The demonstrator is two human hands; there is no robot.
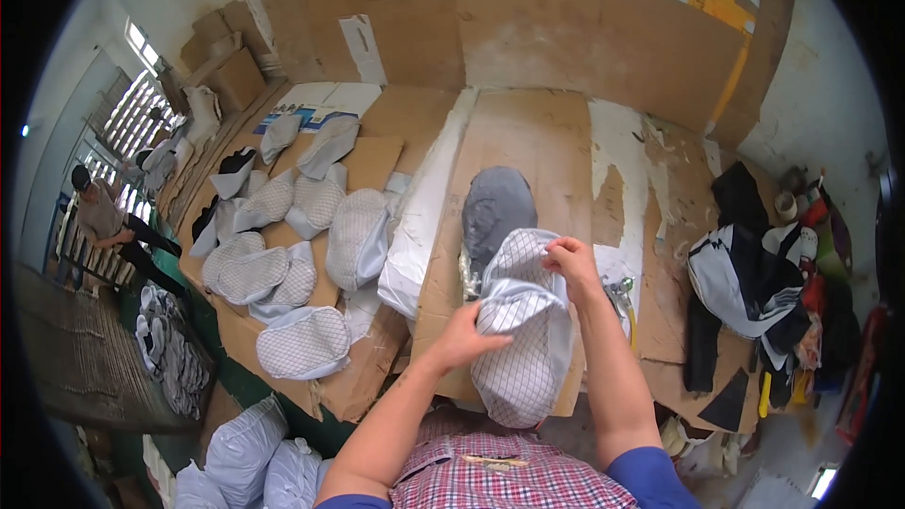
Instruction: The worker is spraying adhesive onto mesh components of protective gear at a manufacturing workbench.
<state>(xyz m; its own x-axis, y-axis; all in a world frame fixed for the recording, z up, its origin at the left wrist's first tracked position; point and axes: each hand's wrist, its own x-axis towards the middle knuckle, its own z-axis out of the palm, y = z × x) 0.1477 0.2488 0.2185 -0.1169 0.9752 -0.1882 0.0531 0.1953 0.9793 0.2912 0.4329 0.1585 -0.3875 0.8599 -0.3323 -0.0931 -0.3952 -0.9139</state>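
Observation:
Both of my hands hold a pale grey, cap-shaped fabric piece (520,358) with diamond-quilted cloth, in front of my chest. My left hand (464,332) closes on its near-left edge, thumb on top. At its upper right rim, my right hand (571,262) pinches the cloth between thumb and fingers. The piece sags open in folds between them, and its rounded end hangs toward me. Just beyond it, a dark grey rounded form (500,212) lies on the cardboard-covered table (556,132), its near end partly hidden by the piece.
Several similar quilted pieces (304,344) lie on cardboard to the left. Black and white cloth pieces (745,273) are heaped at the right. Stuffed pale bags (247,443) stand at the lower left. Another person (102,212) is at the far left. Cardboard sheets (603,47) line the back.

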